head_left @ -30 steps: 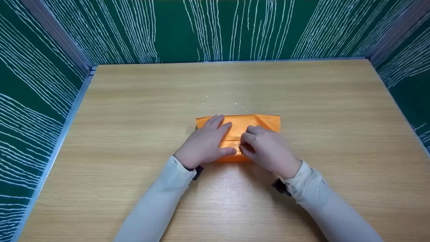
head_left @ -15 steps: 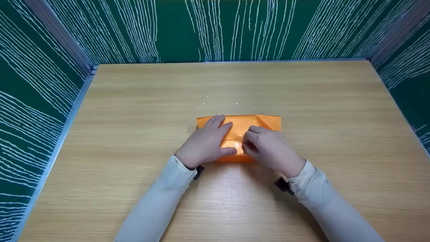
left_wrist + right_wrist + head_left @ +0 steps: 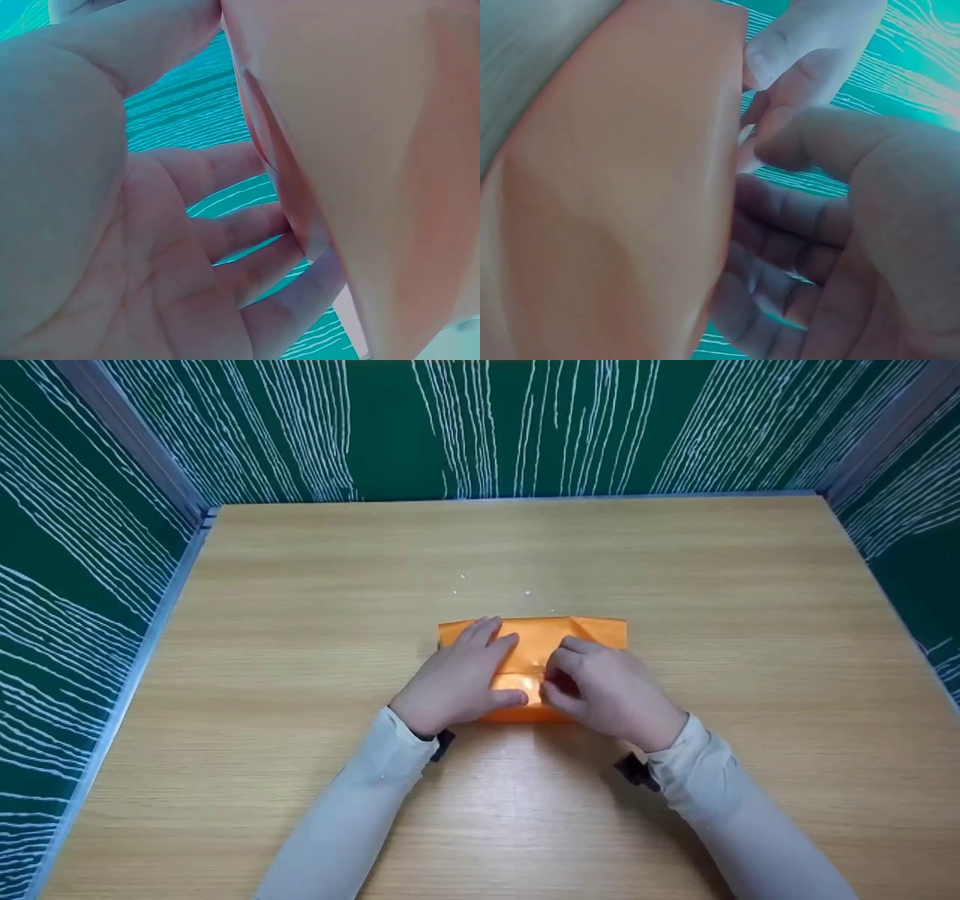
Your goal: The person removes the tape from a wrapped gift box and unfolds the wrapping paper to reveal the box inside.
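Note:
A small package in orange wrapping paper point(image 3: 525, 645) lies on the table, a seam running across its top and a shiny patch beside it. My left hand point(image 3: 457, 679) rests on its left part with fingers spread and thumb straight. At the seam, my right hand point(image 3: 604, 686) has its fingers curled, thumb and forefinger tips together, pinching at the paper. The exact bit between those tips is hidden. In the left wrist view the left palm point(image 3: 165, 277) stands beside the paper's side. In the right wrist view the right thumb point(image 3: 810, 142) reaches the package's edge.
The package lies on a wide wooden table point(image 3: 300, 585). Several tiny white scraps point(image 3: 527, 592) are scattered behind it. Green walls point(image 3: 390, 435) with white wavy lines stand at the back and both sides. A dark wrist strap point(image 3: 637, 771) shows under the right sleeve.
My right hand has shifted slightly right along the seam, and its thumb and forefinger have bowed a little more apart behind the tips. Left hand and package have stayed put.

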`<state>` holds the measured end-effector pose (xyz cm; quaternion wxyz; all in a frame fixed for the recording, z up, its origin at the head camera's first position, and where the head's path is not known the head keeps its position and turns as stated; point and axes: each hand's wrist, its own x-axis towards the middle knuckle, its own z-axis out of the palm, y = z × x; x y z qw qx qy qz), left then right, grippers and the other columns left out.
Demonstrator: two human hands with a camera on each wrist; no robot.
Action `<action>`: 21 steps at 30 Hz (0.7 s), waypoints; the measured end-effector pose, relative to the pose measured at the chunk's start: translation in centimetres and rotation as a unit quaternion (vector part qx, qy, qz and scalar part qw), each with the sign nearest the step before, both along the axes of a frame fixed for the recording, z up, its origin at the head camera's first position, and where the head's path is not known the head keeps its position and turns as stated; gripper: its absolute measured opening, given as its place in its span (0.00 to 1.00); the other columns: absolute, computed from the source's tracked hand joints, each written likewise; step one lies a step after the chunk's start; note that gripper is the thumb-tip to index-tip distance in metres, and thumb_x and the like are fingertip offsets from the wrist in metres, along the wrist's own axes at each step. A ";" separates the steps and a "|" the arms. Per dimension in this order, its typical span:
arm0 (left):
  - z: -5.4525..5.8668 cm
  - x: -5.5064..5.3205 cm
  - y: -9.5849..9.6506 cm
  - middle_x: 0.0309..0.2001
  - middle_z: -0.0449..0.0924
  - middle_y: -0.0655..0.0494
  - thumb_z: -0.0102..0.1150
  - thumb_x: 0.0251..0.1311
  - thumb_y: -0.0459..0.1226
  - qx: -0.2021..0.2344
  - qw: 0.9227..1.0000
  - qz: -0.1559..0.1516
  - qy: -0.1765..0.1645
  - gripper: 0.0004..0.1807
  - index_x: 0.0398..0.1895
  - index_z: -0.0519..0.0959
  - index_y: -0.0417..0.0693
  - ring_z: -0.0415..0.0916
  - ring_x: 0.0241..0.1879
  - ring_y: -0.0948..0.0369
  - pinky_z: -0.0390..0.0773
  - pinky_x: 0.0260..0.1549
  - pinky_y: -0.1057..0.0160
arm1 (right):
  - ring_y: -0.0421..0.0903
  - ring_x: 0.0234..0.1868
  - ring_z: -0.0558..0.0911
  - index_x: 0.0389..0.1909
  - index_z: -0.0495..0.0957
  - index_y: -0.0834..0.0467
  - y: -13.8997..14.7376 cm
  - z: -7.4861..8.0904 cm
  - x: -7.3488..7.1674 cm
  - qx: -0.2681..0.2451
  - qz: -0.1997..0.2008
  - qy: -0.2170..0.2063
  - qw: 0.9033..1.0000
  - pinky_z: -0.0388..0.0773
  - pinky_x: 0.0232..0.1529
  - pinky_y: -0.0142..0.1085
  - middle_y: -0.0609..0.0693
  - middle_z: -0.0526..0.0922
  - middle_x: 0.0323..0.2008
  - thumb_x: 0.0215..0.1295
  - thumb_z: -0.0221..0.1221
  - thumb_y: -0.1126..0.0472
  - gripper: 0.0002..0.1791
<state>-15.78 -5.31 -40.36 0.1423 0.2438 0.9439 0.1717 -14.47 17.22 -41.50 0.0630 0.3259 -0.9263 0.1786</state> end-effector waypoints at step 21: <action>-0.2 0.0 -0.1 0.82 0.51 0.46 0.60 0.67 0.60 -0.004 1.000 -0.005 0.008 0.45 0.80 0.62 0.49 0.46 0.81 0.50 0.64 0.72 0.46 | 0.44 0.29 0.73 0.31 0.81 0.55 -0.7 -0.5 0.6 0.012 -0.013 0.043 0.999 0.73 0.27 0.35 0.46 0.74 0.29 0.64 0.67 0.56 0.08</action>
